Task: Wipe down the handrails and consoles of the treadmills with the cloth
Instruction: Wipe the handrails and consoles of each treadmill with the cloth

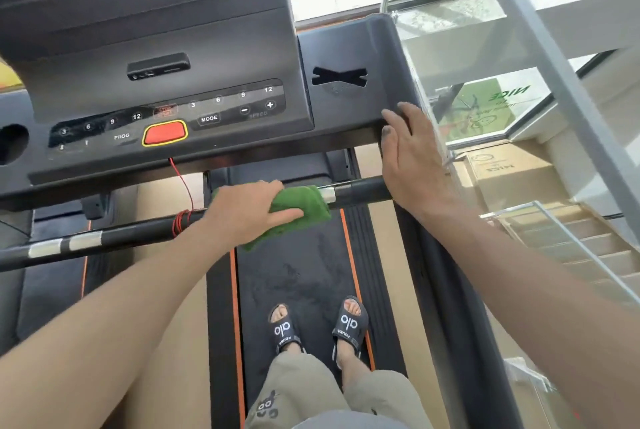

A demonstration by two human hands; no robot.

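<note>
At the far left a second treadmill (41, 290) sits beside mine, its dark deck edged with an orange line. The black handrail (114, 238) runs across in front of me, slanting up toward the right, with two silver bands (65, 244) near its left end and a red cord (181, 217) wound round it, the cord rising to the console (156, 82) above. That console is dark grey, with number keys, a MODE key and a red stop button (165, 132) ringed in yellow.

My left hand (247, 210) lies over the rail at the middle, fingers curled round the green cloth (304, 207) and pressing it against the bar; the cloth drapes over the rail and hangs a little below it. Just to the right of the cloth a silver band shows on the rail.

Below, my feet in black sandals (285, 328) stand on the dark belt (311, 272), which has orange stripes along both sides and looks dusty and smudged.

My right hand (412, 155) rests flat on the right corner of the console, fingers straight and spread, holding nothing; their tips look grimy.

Further right a glass wall (485, 58) with grey metal posts shuts off the edge. Through it I see stairs (571, 241) going down, a cardboard box (509, 179) and a green mat (481, 106) on the lower floor.
</note>
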